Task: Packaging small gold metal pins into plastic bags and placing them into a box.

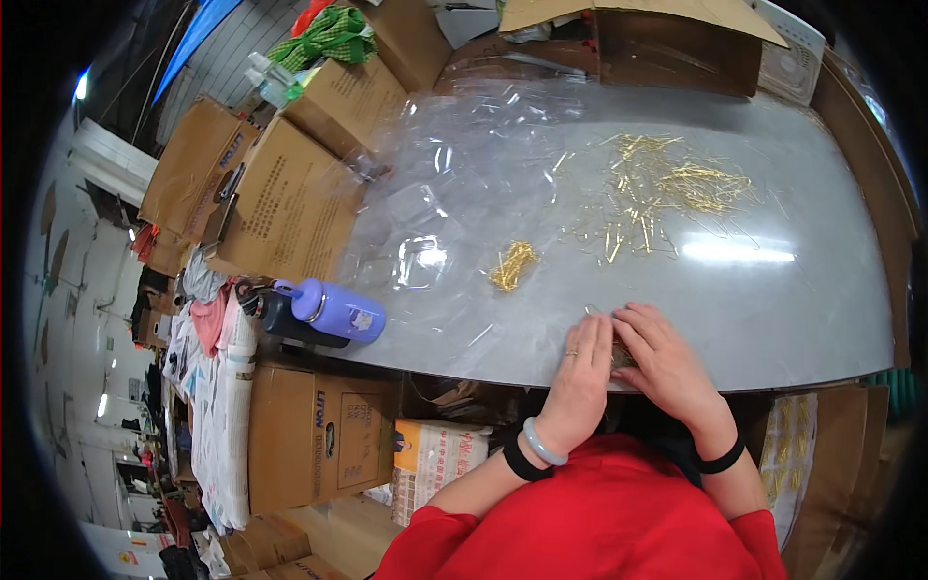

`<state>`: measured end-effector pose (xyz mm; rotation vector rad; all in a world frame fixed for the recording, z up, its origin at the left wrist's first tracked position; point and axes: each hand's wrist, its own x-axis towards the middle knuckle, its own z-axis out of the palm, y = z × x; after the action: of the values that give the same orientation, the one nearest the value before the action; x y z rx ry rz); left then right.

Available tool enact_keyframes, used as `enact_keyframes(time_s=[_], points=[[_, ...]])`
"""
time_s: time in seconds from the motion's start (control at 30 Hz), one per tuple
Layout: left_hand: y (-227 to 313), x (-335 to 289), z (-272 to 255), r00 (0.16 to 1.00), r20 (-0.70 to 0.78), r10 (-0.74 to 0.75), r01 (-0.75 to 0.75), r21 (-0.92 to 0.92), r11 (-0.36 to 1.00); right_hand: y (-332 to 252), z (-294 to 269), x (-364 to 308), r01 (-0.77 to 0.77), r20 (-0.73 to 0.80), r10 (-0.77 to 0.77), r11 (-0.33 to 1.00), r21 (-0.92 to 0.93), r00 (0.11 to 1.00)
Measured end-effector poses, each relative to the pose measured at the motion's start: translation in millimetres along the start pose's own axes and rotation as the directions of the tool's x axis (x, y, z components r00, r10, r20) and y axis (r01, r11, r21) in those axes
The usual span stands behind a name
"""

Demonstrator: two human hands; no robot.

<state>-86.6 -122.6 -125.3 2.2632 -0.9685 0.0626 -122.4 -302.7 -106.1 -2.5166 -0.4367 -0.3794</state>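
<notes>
At the near edge of the grey table, my left hand and my right hand meet, fingertips almost together. The fingers of the left are pressed side by side; those of the right curl inward. Something small and brownish shows in the gap between them, mostly covered, and a thin wire loop pokes out past the left fingertips. Farther off and to the left lies a compact bundle of gold wire hooks. A loose heap of gold wire hooks spreads over the table beyond my hands.
Clear plastic bags cover the table's left side. A purple bottle lies by a black one at the left edge. Cardboard boxes line the left, and an open carton stands at the back.
</notes>
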Motion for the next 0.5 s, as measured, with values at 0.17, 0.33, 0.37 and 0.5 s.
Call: enact_keyframes(time_s=[0.17, 0.33, 0.37, 0.5], points=[[-8, 5, -21, 0.999, 0.032, 0.022, -0.021, -0.027, 0.999, 9, 3, -1, 0.09, 0.004, -0.09, 0.994, -0.055, 0.996], [-27, 14, -27, 0.979, 0.192, 0.068, -0.102, 0.17, 0.98, 11, 3, -5, 0.003, -0.042, 0.0, 0.996, 0.084, 0.999], [-26, 13, -24, 0.98, 0.187, 0.071, -0.094, 0.12, 0.988, 10, 3, -10, -0.07, -0.073, 0.083, 0.985, 0.156, 0.994], [-14, 6, -12, 0.989, 0.125, 0.08, -0.086, 0.04, 0.995, 0, 3, -20, -0.199, -0.135, 0.21, 0.976, 0.09, 0.968]])
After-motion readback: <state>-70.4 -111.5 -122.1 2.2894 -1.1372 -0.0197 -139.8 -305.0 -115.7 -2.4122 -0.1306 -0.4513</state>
